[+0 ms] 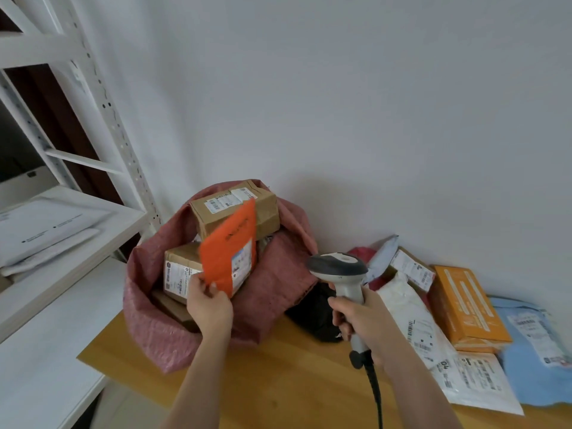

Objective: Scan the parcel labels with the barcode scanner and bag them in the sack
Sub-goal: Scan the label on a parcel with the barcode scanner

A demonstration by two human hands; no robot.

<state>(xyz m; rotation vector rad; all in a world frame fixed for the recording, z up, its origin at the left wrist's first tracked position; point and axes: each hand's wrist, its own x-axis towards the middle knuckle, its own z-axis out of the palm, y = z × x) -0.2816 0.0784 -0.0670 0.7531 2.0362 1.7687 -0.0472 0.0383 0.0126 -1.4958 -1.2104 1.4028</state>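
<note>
Left-centre: left hand pinches orange mailer by its bottom corner, over the open sack. Right of centre: right hand wraps scanner grip. Risk: the corner pinch may slip, dropping the mailer outside the sack.

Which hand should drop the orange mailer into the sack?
Left. The left hand already pinches the orange mailer right over the open sack; the right hand is occupied gripping the scanner.
</note>
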